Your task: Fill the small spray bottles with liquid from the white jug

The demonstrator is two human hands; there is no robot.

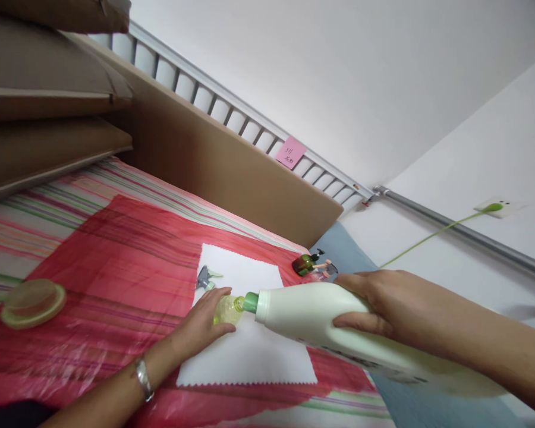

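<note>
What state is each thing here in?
Small bottle, held in the left hand: open.
Large bottle, held in the right hand: tipped, green spout at the small bottle's mouth; flow unclear.
Spray head: detached, at the white sheet's edge.
White sheet: spread on the red sheet.
Dark bottle: pump head fitted.
Pink note: attached to radiator.

A: How is the support to be recorded?
B: As a surface covered by a striped cloth (pixel 35 196), over which a translucent red sheet (pixel 134 267) is spread.
A: And on the red sheet?
B: A scallop-edged white sheet (pixel 254 362) is laid; a round yellow container (pixel 33 304) is placed well apart from it. A grey trigger head (pixel 204 278) is borne by the white sheet; contact beneath the small yellow bottle (pixel 227 310) is partly hidden.
</note>
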